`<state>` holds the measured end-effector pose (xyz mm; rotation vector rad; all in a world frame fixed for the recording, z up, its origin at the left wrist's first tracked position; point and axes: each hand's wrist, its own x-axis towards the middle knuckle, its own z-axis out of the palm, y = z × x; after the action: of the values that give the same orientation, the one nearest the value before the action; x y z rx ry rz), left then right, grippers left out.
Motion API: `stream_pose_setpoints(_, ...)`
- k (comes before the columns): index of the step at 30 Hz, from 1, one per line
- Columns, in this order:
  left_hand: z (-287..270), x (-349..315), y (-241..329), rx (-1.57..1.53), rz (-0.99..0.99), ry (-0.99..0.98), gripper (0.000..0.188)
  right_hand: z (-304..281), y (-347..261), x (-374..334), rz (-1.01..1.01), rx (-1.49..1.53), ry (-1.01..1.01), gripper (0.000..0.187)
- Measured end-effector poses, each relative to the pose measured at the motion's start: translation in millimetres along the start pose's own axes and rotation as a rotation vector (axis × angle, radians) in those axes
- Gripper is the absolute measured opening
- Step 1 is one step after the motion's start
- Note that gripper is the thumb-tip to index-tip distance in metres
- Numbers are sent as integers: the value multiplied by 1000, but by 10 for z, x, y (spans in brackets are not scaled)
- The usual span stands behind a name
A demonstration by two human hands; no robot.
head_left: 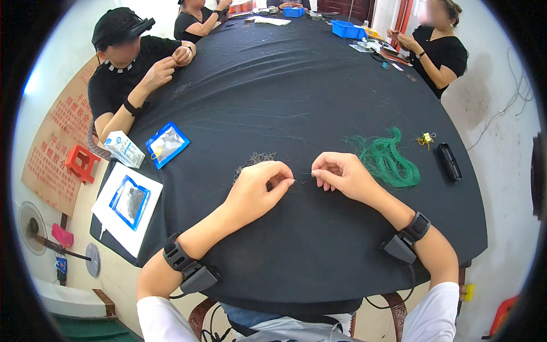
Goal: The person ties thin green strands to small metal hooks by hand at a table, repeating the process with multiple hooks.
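Just above the black cloth, my two hands face each other with a small gap between them. My left hand (257,187) is closed in a pinch; what its fingertips hold is too small to make out. Thumb and forefinger of my right hand (341,174) pinch a thin green thread (306,173), whose short end points toward the left hand. A pile of small dark wire hooks (263,158) lies just beyond my left hand, partly hidden by it. Right of my right hand spreads a loose bundle of green thread (393,162).
Left on the table are a white carton (124,149), a blue-edged packet (167,145) and a white board (126,208) bearing another packet. A black case (449,162) and yellow clip (425,138) lie right. Other people sit around the table; blue trays (348,29) stand at the back.
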<state>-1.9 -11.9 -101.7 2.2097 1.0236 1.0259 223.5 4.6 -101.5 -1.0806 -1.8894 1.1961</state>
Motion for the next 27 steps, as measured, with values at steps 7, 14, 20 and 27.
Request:
stream_pose_setpoints(7,22,-21,-1,-9,29,9,8,-5,25,-12,43,32,-55,8)
stream_pose_setpoints(14,58,-45,73,-51,-17,33,8,15,-54,-50,-49,4,41,7)
stream_pose_setpoints(20,68,-54,244,-201,-91,87,9,45,-394,-156,-249,-218,109,6)
stream_pose_setpoints(27,-262,-45,691,-64,156,158,10,-4,-967,-374,-367,-324,160,4)
